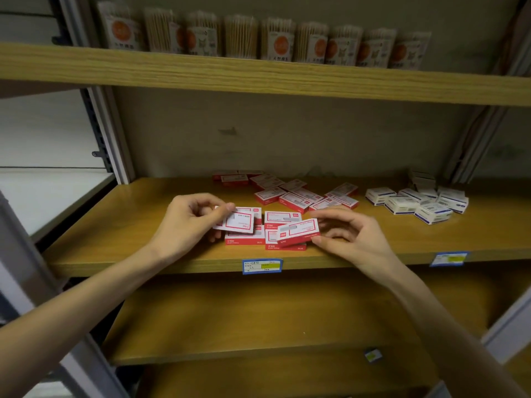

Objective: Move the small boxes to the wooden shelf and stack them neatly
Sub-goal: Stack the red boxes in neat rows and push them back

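1. Left hand [189, 218] pinched one red box [235, 222]; right hand [347, 234] pinched another [298, 231]. Hands apart.
2. Four stacked boxes [283, 217] lay between the hands on the wooden shelf [115, 242], under both held boxes; long axes ran 9 to 3.
3. Loose red boxes [296, 196], roughly a dozen, at 12.
4. White boxes [416, 203], about eight, at 2; right hand nearer.

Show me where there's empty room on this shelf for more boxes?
Bare wood lies on the wooden shelf left of the left hand, and along the front edge under the white boxes. The middle is crowded with scattered red boxes behind the neat stacks.
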The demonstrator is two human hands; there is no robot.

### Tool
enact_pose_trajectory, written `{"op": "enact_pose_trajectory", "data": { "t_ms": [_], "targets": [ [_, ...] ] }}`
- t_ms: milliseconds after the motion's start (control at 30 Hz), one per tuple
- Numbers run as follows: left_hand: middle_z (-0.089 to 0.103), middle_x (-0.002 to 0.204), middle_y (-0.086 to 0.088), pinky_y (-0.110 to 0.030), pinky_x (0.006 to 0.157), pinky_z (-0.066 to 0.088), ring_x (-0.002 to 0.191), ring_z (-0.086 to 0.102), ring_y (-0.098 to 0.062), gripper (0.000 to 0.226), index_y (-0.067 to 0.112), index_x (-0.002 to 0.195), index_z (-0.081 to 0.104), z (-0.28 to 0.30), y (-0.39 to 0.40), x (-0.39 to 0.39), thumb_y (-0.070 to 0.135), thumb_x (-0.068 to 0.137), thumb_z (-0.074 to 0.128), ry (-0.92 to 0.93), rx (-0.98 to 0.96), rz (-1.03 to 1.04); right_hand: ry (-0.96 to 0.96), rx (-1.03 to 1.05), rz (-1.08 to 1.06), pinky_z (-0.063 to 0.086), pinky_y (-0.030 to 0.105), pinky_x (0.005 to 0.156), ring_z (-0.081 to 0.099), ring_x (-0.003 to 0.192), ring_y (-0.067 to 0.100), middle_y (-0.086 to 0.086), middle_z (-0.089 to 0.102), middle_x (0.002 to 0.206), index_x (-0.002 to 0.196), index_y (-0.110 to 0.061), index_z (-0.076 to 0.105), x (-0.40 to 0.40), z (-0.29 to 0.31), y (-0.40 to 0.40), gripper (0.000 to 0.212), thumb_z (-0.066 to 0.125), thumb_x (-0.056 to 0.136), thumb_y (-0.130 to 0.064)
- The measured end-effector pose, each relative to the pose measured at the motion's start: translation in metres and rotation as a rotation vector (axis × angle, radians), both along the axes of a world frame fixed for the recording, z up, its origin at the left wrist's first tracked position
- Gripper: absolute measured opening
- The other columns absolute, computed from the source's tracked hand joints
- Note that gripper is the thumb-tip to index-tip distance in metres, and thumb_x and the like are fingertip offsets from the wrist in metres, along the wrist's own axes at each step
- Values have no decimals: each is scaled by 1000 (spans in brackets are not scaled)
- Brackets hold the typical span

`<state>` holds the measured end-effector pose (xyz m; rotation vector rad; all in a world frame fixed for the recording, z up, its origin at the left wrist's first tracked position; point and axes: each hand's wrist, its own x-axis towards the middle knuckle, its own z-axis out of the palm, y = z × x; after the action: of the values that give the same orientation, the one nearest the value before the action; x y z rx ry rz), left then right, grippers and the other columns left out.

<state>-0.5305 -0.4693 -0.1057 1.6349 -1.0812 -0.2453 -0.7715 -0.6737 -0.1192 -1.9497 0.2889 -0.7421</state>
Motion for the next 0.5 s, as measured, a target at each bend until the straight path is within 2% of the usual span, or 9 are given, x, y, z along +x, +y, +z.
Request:
{"op": "enact_pose_trajectory", "data": {
  "t_ms": [100,200,367,500],
  "targets": [
    [71,66,-15,-26,54,55,57,67,-23,19,18,107,70,-1,0,3,30,92,69,40,-17,6,145,-326,-128,55,34,91,56,118,3,-18,62,121,120,-33,69,-3,-5,-5,41,81,83,-21],
    [73,71,-15,-27,52,55,59,66,-23,20,15,104,72,-3,0,4,32,92,68,44,-14,-15,220,-523,-195,49,32,100,47,123,1,-20,55,123,129,-30,65,-2,-8,0,44,77,86,-33],
    [73,75,-13,-22,51,53,60,65,-21,24,13,103,73,-3,-1,1,34,93,66,81,-6,-60,193,-762,-265,41,27,100,40,129,3,-14,52,136,135,-28,61,10,-19,16,60,64,86,-62],
    [74,77,-14,-29,60,58,66,70,-25,34,17,106,72,-1,0,0,36,78,79,25,40,-93,118,-957,-276,43,30,93,49,123,9,-10,61,130,129,-23,66,24,-23,27,58,55,90,-64]
  ]
}}
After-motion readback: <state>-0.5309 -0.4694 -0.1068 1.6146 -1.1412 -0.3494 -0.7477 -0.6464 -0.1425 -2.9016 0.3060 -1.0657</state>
